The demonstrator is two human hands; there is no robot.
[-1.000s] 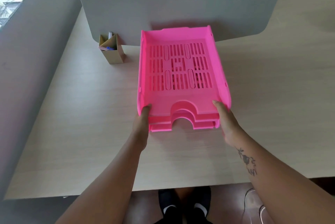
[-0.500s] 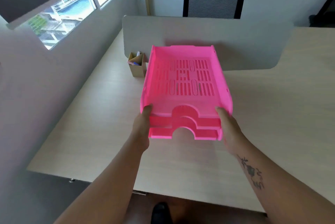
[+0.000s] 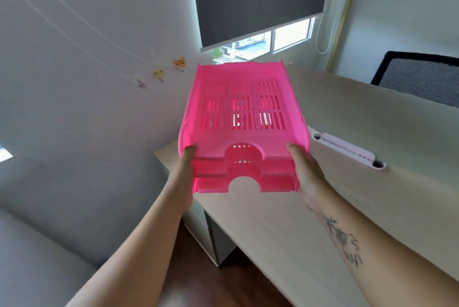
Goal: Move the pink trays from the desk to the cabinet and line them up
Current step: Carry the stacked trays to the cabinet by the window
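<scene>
We now hold the stack of pink trays (image 3: 244, 130) clear of the desk (image 3: 372, 182), raised in the air over its near left corner, whereas a second ago it sat flat on the desktop in front of the divider. Our left hand (image 3: 185, 172) and right hand (image 3: 301, 170) are both clamped on the front corners of the stack, thumbs over the top tray's rim and palms against the sides. Our view has swung left toward the wall and window (image 3: 263, 41), so we judge the lift done and the carry begun, though no cabinet is in sight yet.
</scene>
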